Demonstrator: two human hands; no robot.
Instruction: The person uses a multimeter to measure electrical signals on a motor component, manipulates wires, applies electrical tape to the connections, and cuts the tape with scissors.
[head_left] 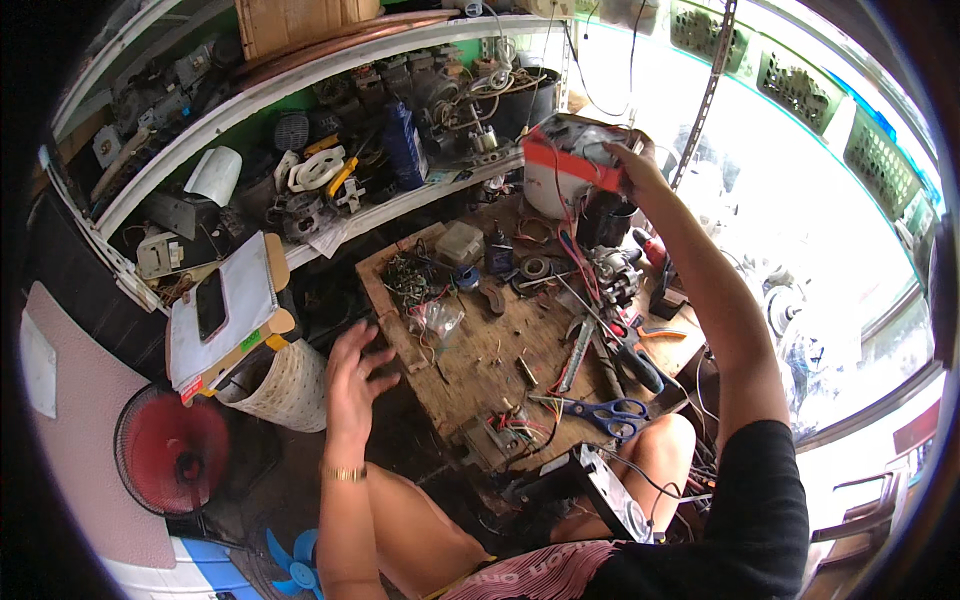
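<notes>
My right hand is stretched out and up to a red and white box-shaped device with loose wires, gripping its right end above the far side of the wooden work board. My left hand hovers open with fingers spread just left of the board, holding nothing, a gold bracelet on the wrist. Blue-handled scissors, pliers, a small motor and a roll of tape lie on the board. A black device rests by my knees.
Shelves at the back hold motor parts, coils and wire. A white box with a phone on it tops a basket at left. A red fan and blue fan blade lie on the floor. A bright window fills the right side.
</notes>
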